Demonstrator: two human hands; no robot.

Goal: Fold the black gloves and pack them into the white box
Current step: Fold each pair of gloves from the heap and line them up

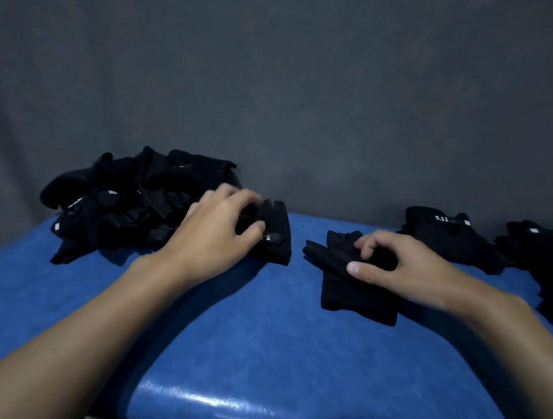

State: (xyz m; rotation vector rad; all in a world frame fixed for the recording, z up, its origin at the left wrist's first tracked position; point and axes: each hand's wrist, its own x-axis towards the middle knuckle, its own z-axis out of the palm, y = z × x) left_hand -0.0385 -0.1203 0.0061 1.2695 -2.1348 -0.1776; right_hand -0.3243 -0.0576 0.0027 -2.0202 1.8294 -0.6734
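Two black gloves lie on the blue table (254, 327). My left hand (217, 233) grips the left glove (279, 233) beside a big heap of loose black gloves (131, 203), its fingers curled over the glove's top. My right hand (400, 261) pinches the right glove (346, 282) between thumb and bent fingers near its finger end. That glove lies flat with its cuff toward me. No white box shows in this view.
At the back right sit folded black gloves with white "5.11" labels, one stack (448, 235) and another (552, 258) at the right edge. A dark grey cloth backdrop (282, 89) hangs behind the table. The table's near edge shines at the bottom.
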